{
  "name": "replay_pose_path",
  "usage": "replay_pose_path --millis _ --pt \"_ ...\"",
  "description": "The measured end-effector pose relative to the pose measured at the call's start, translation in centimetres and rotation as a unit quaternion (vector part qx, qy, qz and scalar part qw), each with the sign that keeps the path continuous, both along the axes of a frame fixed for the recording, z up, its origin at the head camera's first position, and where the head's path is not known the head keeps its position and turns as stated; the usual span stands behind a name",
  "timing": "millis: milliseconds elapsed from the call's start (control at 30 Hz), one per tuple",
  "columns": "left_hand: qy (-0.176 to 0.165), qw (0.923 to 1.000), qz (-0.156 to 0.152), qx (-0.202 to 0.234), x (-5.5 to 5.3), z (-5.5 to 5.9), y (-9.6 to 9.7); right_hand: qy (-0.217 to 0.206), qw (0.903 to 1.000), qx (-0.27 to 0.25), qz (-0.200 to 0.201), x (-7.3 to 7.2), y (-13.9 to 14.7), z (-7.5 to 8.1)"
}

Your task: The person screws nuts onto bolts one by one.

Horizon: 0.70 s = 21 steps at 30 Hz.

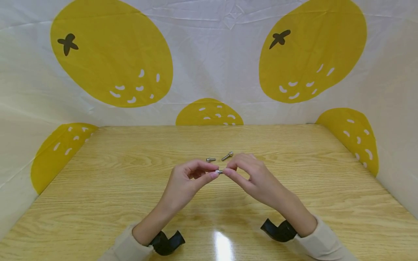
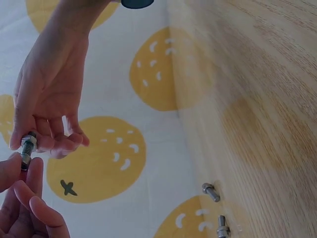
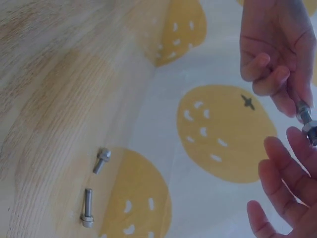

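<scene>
A small metal bolt point(image 2: 27, 148) with a hex nut point(image 3: 309, 128) on its threads is held between both hands, raised off the wooden table point(image 1: 130, 214). My left hand point(image 1: 187, 181) pinches the head end between thumb and index finger. From the other side, the thumb and index fingertips of my right hand point(image 1: 254, 177) pinch the bolt's nut end. Just beyond the fingers, two more bolts lie on the table: a shorter one point(image 1: 210, 160) to the left and a longer one point(image 1: 227, 156) to the right, with a nut or collar near its head.
White cloth point(image 1: 215, 65) printed with large yellow fruit shapes rises at the back and both sides of the table. Each wrist wears a black strap mount, the left one point(image 1: 167, 243) and the right one point(image 1: 279, 230) both close over the tabletop.
</scene>
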<state>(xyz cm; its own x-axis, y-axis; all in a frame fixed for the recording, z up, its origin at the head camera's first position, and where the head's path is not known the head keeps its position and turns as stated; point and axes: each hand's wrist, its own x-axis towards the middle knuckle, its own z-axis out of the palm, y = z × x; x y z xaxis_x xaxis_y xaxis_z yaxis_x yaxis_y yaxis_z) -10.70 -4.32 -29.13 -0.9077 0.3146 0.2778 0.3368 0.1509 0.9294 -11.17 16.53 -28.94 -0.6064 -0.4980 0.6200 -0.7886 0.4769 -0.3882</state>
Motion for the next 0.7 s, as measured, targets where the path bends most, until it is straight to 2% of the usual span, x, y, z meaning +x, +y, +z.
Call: replay_pose_path --millis 100,200,300,367,533,700 --pt "-0.002 1.0000 0.000 -0.003 0.04 0.01 0.08 -0.014 0.9997 0.012 -0.014 0.03 0.00 0.09" --pt "-0.009 1.0000 0.003 -0.003 0.04 -0.01 0.13 -0.059 0.9972 0.023 -0.039 0.38 0.06 0.37" --pt "-0.011 0.9999 0.006 -0.004 0.01 -0.02 0.12 -0.087 0.9948 0.025 -0.046 0.72 0.12 0.57" --pt "-0.011 0.9999 0.007 -0.005 -0.02 -0.05 0.09 -0.079 0.9962 0.020 -0.033 0.73 0.17 0.53" --pt "-0.012 0.9999 0.007 -0.005 -0.09 -0.11 0.04 -0.010 0.9999 0.009 0.011 0.28 0.25 0.19" --pt "-0.009 0.9999 0.005 -0.004 -0.13 -0.11 0.05 0.017 0.9996 0.006 0.020 0.09 0.23 0.01"
